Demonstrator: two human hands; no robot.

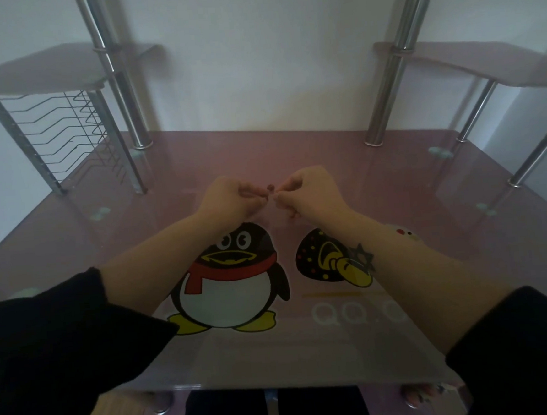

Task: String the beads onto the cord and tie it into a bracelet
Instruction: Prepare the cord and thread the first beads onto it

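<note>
My left hand (230,196) and my right hand (310,189) are raised above the pink glass table (394,178), fingertips almost meeting. Each hand has its fingers curled and pinches something very small between thumb and forefinger. A dark reddish bead (270,186) shows just above the gap between the fingertips. The cord itself is too thin to make out. Under my right hand a few more reddish beads (295,215) seem to hang, partly hidden by the palm.
The table top bears a penguin picture (228,276) and a dark spotted figure (321,256). A wire rack (64,138) stands at the back left under a small shelf (35,70). Chrome posts (384,93) rise at the back, with another shelf (483,63) at the right.
</note>
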